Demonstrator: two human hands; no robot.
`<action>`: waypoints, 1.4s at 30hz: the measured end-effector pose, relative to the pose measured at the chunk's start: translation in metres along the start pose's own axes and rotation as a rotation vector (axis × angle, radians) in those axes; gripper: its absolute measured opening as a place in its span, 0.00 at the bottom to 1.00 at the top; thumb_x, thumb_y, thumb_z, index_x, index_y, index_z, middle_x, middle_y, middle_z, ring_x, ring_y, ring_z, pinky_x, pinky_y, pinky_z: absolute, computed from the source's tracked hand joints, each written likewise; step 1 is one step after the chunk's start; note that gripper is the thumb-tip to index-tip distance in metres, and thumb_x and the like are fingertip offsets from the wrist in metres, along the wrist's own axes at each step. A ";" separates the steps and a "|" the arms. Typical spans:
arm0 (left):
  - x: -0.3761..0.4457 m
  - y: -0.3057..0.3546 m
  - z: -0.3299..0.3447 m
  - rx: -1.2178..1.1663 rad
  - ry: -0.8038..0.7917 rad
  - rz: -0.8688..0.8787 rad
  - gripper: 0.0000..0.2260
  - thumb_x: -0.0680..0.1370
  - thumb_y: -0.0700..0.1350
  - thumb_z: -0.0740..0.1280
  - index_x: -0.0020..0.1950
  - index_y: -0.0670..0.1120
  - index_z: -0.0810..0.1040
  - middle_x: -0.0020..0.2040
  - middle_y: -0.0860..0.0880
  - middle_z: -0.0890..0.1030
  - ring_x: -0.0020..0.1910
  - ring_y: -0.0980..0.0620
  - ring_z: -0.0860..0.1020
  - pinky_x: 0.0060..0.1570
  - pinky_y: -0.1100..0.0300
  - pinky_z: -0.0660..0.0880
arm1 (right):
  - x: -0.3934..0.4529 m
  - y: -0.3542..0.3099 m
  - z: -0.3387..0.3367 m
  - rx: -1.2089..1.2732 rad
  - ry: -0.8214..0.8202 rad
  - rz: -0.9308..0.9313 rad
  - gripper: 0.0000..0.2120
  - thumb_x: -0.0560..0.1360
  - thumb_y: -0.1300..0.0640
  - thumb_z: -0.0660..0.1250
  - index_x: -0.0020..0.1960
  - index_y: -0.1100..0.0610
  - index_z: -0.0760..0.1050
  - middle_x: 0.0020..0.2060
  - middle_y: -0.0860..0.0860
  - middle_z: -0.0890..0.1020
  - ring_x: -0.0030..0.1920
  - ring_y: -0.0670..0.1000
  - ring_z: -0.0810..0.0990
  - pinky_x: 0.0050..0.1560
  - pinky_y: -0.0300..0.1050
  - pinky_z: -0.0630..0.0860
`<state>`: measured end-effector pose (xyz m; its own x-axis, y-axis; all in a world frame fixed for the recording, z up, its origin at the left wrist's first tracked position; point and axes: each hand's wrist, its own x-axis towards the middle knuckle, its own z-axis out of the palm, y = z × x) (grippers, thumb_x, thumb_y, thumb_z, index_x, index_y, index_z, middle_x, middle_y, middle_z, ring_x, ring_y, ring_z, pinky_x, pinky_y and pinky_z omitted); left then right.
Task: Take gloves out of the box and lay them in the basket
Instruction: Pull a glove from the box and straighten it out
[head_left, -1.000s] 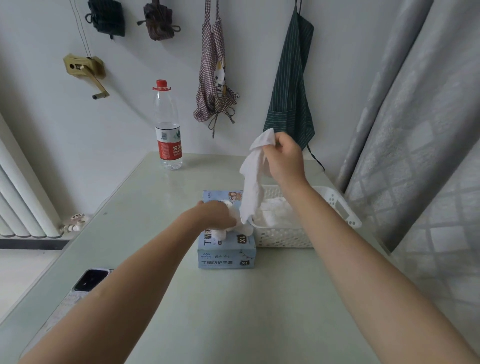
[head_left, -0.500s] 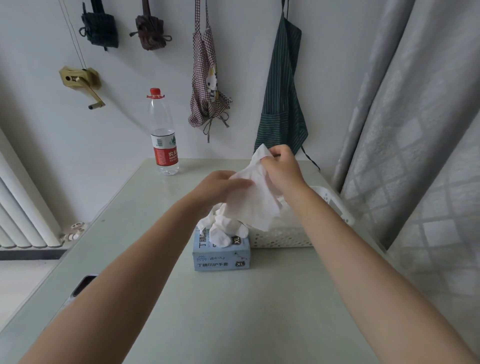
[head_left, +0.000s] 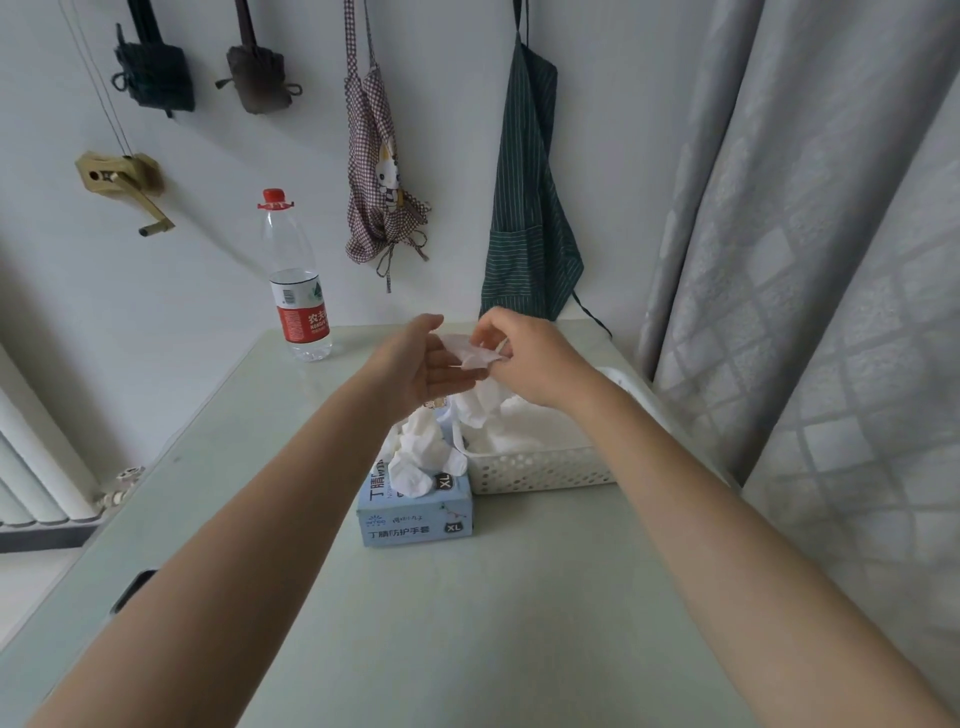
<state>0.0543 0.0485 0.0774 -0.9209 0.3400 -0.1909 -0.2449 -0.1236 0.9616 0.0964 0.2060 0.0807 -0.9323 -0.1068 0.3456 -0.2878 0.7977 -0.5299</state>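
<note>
Basket (head_left: 540, 470) far side hidden behind right forearm; phone (head_left: 132, 590), perhaps, mostly hidden.

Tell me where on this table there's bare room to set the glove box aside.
Bare room: the table in front of the glove box, between the forearms, and the stretch left of the box toward the water bottle. Crowded: the box sits right beside the basket, with both hands and a glove above them.
</note>
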 end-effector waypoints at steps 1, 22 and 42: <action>-0.001 -0.001 -0.001 0.080 0.013 0.015 0.18 0.83 0.48 0.55 0.53 0.35 0.78 0.46 0.37 0.84 0.43 0.41 0.84 0.48 0.52 0.81 | 0.001 0.003 0.000 0.006 0.027 0.020 0.05 0.74 0.66 0.63 0.48 0.59 0.75 0.41 0.50 0.77 0.37 0.46 0.72 0.37 0.39 0.69; 0.028 -0.037 -0.027 0.174 -0.335 0.041 0.19 0.73 0.49 0.70 0.59 0.38 0.77 0.54 0.37 0.79 0.50 0.41 0.78 0.55 0.46 0.73 | 0.026 0.018 -0.022 0.370 0.472 0.327 0.18 0.77 0.59 0.59 0.32 0.55 0.57 0.27 0.48 0.61 0.28 0.47 0.58 0.25 0.38 0.55; 0.049 -0.049 -0.044 0.087 -0.389 -0.112 0.14 0.76 0.47 0.67 0.55 0.38 0.79 0.46 0.41 0.80 0.42 0.44 0.80 0.46 0.54 0.78 | 0.048 0.047 0.002 0.589 0.341 0.447 0.17 0.76 0.54 0.59 0.51 0.67 0.77 0.37 0.54 0.73 0.36 0.51 0.72 0.37 0.42 0.68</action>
<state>0.0074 0.0302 0.0120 -0.7026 0.6758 -0.2230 -0.2953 0.0082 0.9554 0.0374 0.2374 0.0709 -0.8957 0.4102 0.1718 -0.0611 0.2691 -0.9612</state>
